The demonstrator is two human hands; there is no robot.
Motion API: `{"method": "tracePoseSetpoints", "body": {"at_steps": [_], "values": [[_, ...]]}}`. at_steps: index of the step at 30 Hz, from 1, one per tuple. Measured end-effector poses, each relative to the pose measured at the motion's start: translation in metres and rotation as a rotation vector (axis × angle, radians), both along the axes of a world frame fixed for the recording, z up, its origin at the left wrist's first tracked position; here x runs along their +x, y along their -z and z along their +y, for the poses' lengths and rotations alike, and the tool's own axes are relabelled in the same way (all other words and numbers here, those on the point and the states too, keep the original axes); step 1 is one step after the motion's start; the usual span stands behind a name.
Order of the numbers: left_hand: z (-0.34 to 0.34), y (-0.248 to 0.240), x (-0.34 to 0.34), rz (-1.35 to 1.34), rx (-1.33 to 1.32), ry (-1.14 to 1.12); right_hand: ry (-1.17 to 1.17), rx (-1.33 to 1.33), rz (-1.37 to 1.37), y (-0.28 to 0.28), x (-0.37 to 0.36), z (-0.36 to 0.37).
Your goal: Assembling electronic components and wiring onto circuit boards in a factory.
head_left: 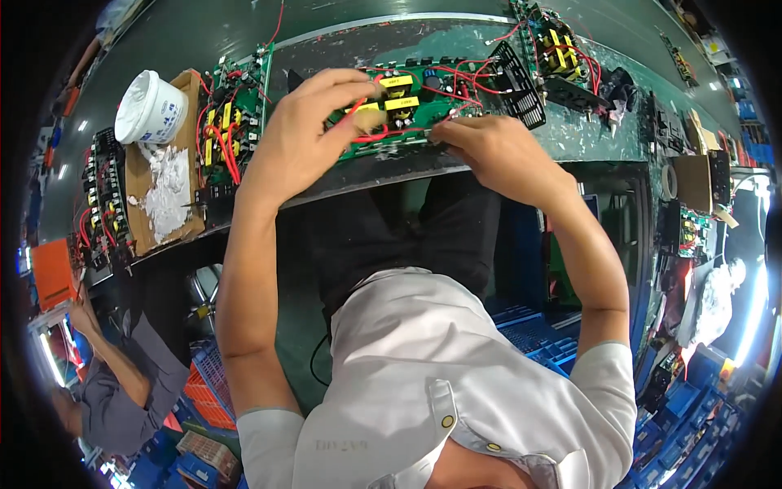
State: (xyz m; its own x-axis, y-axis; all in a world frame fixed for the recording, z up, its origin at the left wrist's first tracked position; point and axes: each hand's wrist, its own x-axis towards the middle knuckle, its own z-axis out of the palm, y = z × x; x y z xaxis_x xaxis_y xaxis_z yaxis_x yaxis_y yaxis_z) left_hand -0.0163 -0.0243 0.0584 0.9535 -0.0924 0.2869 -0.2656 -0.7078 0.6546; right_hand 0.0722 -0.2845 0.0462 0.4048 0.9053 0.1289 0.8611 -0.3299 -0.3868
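A green circuit board [419,134] with yellow-wrapped transformers [401,104] and red wires [476,77] lies at the bench's near edge. Over its left end, my left hand [305,134] is curled, with a red wire [356,107] between thumb and fingers; the fingertips are partly blurred. My right hand [497,155] has its fingers pressed together at the board's near edge, right of the middle. Whether a small part sits between those fingertips is hidden. A black slotted bracket [518,85] stands tilted at the board's right end.
To the left, another wired board [232,122] lies beside a cardboard tray [147,220] smeared with white paste and a white tub [151,108]. More boards [562,53] stand at the back right. A co-worker [130,383] sits at far left. Blue crates [533,334] are below the bench.
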Motion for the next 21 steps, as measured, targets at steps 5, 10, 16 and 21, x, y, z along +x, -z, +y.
{"method": "tracePoseSetpoints", "body": {"at_steps": [5, 10, 16, 21], "values": [[-0.007, 0.023, 0.002, -0.057, 0.338, 0.06, -0.036, 0.091, 0.061, 0.022, 0.011, 0.03], [-0.01, 0.02, 0.002, 0.112, 0.178, 0.026, -0.072, 0.182, -0.153, 0.027, 0.021, 0.029], [-0.009, 0.034, 0.003, 0.009, 0.319, -0.004, -0.087, 0.203, -0.234, 0.036, 0.023, 0.024], [-0.006, 0.03, 0.008, 0.049, 0.282, 0.046, -0.064, 0.227, -0.266, 0.042, 0.026, 0.028]]}}
